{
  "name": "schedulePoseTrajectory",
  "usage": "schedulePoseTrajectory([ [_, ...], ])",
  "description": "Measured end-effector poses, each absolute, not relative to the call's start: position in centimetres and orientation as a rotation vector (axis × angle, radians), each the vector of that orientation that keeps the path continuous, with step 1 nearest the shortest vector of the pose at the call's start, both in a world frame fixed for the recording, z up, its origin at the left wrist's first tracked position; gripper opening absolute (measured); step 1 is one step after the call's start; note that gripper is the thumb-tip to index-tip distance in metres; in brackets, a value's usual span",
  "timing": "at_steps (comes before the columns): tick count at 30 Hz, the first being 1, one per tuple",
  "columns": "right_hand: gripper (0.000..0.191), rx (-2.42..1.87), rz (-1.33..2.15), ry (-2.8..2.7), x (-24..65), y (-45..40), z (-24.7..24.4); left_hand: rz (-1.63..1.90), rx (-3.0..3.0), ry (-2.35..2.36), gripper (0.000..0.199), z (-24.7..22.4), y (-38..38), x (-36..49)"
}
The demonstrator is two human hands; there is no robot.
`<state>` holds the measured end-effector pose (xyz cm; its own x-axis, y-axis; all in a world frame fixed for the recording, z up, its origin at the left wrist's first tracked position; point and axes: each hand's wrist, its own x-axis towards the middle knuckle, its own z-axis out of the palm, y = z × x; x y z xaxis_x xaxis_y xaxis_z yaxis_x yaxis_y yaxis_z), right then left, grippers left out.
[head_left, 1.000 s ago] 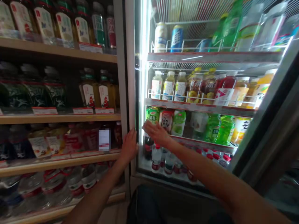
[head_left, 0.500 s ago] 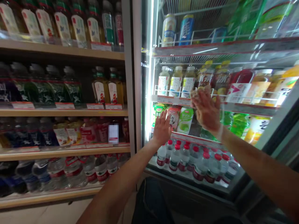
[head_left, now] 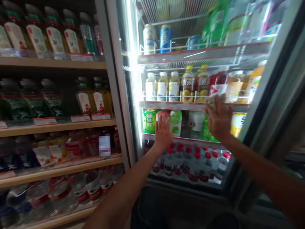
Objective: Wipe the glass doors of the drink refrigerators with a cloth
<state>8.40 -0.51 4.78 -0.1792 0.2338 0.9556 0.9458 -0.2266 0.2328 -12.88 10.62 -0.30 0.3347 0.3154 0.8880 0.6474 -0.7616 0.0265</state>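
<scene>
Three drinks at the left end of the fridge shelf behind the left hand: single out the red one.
The middle one: the red drink, partly hidden behind the left hand. The left-end drink and right-side drink flanking it are green.

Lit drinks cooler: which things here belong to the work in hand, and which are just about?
In use:
left hand, flat against the glass door
right hand, over what looks like a cloth

Just about:
bottles and cans behind that door
shelf bottles at left
</scene>
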Motion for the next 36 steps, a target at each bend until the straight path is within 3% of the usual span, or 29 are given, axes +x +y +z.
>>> schedulePoseTrajectory([
  [5,0.044,-1.486,-1.483,-1.822,8.9,-1.9,0.4,-1.399,-2.296,-0.786,0.066,0.0,10.1,-12.0],
  [11,0.052,-1.561,-1.489,-1.178,13.6,-3.9,3.1,-1.327,-2.297,-0.657,0.064,-0.3,9.0,-10.5],
  [17,0.061,-1.727,-1.491,-1.395,14.8,-6.8,-4.3,-1.276,-2.269,-0.62,0.058,-1.4,8.5,-9.7],
  [23,0.06,-1.686,-1.521,-1.143,16.2,-6.6,-1.6,-1.259,-2.266,-0.638,0.057,-2.3,7.9,-9.2],
  [30,0.06,-1.78,-1.403,-1.519,12.7,-7.5,-10.3,-1.119,-2.369,-0.568,0.054,-4.7,7.1,-9.6],
  [36,0.05,-1.689,-1.392,-1.372,11.6,-4.2,-3.5,-1.084,-2.405,-0.599,0.058,-6.0,6.8,-9.6],
])
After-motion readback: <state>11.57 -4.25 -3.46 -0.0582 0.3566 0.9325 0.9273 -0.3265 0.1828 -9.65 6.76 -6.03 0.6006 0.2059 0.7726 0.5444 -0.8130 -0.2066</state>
